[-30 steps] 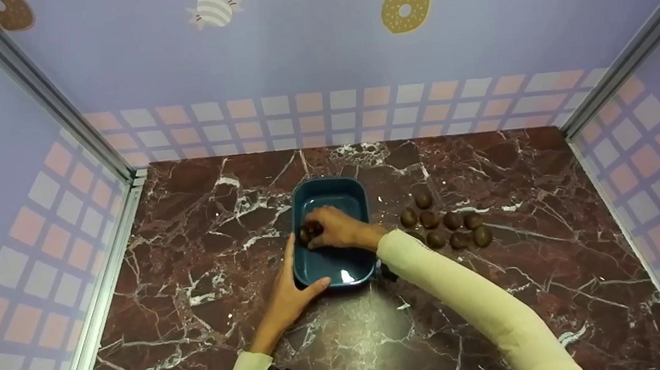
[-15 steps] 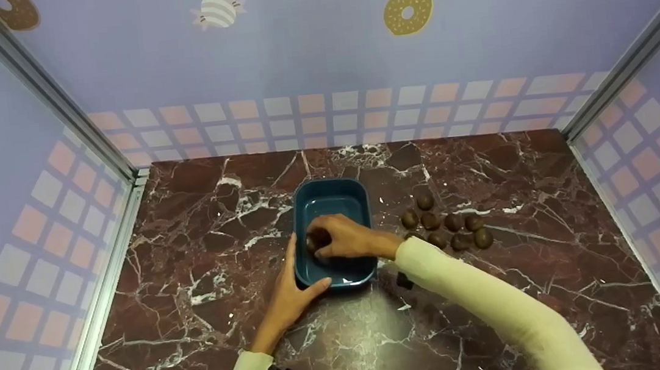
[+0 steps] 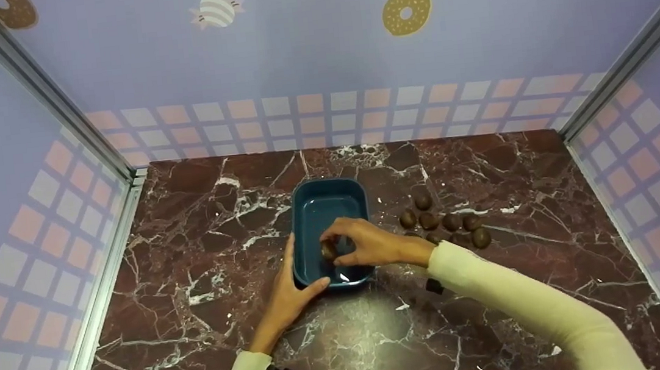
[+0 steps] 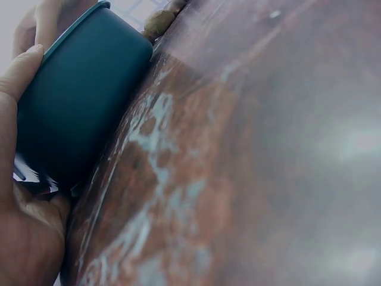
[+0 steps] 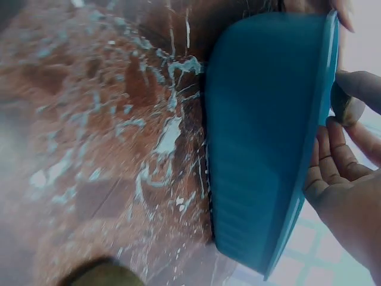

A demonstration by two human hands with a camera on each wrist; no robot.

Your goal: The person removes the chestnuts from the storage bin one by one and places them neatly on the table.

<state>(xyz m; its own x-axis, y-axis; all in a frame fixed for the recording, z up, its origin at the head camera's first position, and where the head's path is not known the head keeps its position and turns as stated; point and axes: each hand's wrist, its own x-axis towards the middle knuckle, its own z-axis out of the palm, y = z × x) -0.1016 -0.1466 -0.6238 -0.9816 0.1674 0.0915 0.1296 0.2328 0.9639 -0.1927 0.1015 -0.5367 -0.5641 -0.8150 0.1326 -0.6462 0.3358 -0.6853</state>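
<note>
A deep blue-green rectangular dish [image 3: 326,207] stands in the middle of the table. My left hand [image 3: 287,290] rests against its near left corner, with straight fingers along the left wall and the thumb at the front rim. Over the near half of the dish, my right hand [image 3: 373,243] pinches a brown, egg-shaped fruit that looks like a kiwi [image 3: 329,250] between thumb and fingers. From the right wrist, the fruit [image 5: 346,107] shows at rim height, partly covered by the fingers. In the left wrist view, my left thumb lies on the dish rim [image 4: 71,27].
Several similar brown fruits [image 3: 450,221] lie in a loose group right of the dish, some hidden by the right forearm. The table [image 3: 209,320] has a dark red marbled top. Lilac walls with a checked band [image 3: 322,112] close it in at the back and sides.
My right hand has shifted right and nearer to me within the dish, the fruit still in its fingers. My left hand and the dish have stayed in place.
</note>
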